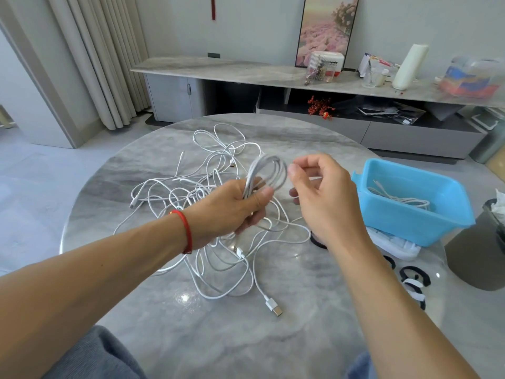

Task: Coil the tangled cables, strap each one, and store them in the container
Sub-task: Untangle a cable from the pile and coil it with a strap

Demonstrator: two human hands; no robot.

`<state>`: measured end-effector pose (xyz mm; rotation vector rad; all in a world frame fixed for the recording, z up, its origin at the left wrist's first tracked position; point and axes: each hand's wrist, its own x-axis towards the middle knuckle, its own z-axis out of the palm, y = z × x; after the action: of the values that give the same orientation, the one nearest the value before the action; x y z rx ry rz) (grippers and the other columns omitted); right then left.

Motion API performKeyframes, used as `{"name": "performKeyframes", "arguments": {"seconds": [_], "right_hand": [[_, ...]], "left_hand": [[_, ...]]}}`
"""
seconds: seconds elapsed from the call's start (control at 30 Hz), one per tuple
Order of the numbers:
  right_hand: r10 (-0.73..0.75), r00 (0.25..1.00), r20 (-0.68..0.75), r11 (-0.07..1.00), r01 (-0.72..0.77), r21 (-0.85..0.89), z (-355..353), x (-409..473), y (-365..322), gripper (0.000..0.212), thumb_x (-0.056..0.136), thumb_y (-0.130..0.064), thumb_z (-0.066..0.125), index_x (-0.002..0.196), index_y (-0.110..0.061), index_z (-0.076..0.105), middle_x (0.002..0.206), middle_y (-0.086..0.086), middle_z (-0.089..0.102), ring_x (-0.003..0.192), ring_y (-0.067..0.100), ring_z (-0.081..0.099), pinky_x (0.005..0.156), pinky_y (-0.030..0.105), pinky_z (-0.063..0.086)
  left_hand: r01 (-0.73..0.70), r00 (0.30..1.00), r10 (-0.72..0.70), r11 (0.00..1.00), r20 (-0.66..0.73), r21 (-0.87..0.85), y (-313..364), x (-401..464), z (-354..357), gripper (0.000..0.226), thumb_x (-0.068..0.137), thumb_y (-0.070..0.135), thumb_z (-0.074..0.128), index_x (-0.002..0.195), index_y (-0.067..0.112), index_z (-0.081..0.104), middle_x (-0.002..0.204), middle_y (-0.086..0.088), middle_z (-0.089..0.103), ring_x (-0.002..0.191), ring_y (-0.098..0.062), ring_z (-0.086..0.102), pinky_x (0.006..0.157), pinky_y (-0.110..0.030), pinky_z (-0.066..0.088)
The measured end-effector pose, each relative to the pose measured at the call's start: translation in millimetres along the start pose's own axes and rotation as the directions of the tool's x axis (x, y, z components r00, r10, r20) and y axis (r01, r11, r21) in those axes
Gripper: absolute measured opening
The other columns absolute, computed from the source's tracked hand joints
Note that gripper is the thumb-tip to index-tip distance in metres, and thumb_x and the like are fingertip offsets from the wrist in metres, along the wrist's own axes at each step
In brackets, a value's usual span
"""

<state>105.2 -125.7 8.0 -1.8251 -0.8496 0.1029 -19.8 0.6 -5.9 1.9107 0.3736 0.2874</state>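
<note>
Cables [218, 214] lie in a loose white tangle across the middle of the round marble table [191, 337], with one USB plug [274, 307] resting on the surface toward the bottom centre of the frame. Above the tangle, at frame centre, the left hand [235, 206] grips a partly wound coil [266, 175], its fingers and thumb curled round the bunched loops, which rise above the thumb. A red string bracelet [185, 231] circles that wrist. Just right of the coil, the right hand [325, 198] is raised with its fingers curled; whether it pinches a strand cannot be told, as the fingertips are blurred.

At the right edge of the frame, a blue container [426, 228] sits on the table with a white cable [401, 199] already inside. Below it, near the lower right, black straps [415, 274] lie on the table, one with a white patch. A grey bin [481, 255] stands beside the table at the far right. A long sideboard [218, 69] runs along the wall in the upper part of the frame.
</note>
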Motion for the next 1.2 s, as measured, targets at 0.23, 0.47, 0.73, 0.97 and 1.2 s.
{"name": "performKeyframes", "arguments": {"seconds": [0.23,0.47,0.73,0.97,1.2], "right_hand": [[0.111,0.866,0.488,0.977,-0.004,-0.214,17,-11,4,0.024,0.098,-0.027,0.062,0.117,-0.028,0.076,0.113,-0.012,0.076,0.107,0.005,0.068,0.099,0.031,0.052],[0.050,0.826,0.562,0.962,0.112,-0.250,33,-22,5,0.013,0.096,-0.028,0.064,0.108,-0.026,0.063,0.101,-0.010,0.067,0.089,0.009,0.063,0.084,0.035,0.053],[-0.042,0.780,0.625,0.880,0.325,-0.347,36,-20,5,0.017,0.104,-0.026,0.057,0.105,-0.020,0.073,0.105,0.001,0.071,0.106,0.024,0.062,0.092,0.038,0.045],[-0.104,0.755,0.647,0.853,0.403,-0.333,24,-19,-4,0.015,0.099,-0.040,0.063,0.105,-0.032,0.075,0.101,-0.007,0.072,0.099,0.018,0.064,0.084,0.039,0.051],[-0.256,0.749,0.611,0.795,0.523,-0.308,26,-21,-12,0.021,0.085,-0.049,0.076,0.091,-0.030,0.079,0.093,-0.008,0.069,0.092,0.017,0.064,0.075,0.038,0.049]], "left_hand": [[0.010,0.972,-0.136,0.840,-0.192,-0.543,2,11,-22,0.029,0.105,0.036,0.045,0.084,0.017,0.047,0.056,0.002,0.036,0.062,-0.017,0.044,0.071,-0.042,0.042],[-0.020,0.956,-0.224,0.597,-0.190,-0.802,-3,11,-32,0.040,0.103,0.041,0.047,0.069,0.021,0.040,0.057,0.004,0.021,0.048,-0.012,0.025,0.045,-0.024,0.031],[0.067,0.967,-0.242,0.533,-0.075,-0.843,-1,8,-33,0.037,0.104,0.043,0.045,0.074,0.020,0.041,0.057,0.005,0.019,0.049,-0.011,0.017,0.046,-0.022,0.022],[0.190,0.960,-0.266,0.851,-0.090,-0.489,-6,3,-24,0.034,0.106,0.034,0.045,0.077,0.019,0.036,0.053,0.002,0.029,0.043,-0.012,0.027,0.041,-0.023,0.030],[0.269,0.963,-0.259,0.934,0.075,-0.235,-8,-5,-13,0.039,0.104,0.031,0.049,0.093,-0.005,0.060,0.077,-0.021,0.055,0.062,-0.026,0.052,0.050,-0.030,0.045]]}}
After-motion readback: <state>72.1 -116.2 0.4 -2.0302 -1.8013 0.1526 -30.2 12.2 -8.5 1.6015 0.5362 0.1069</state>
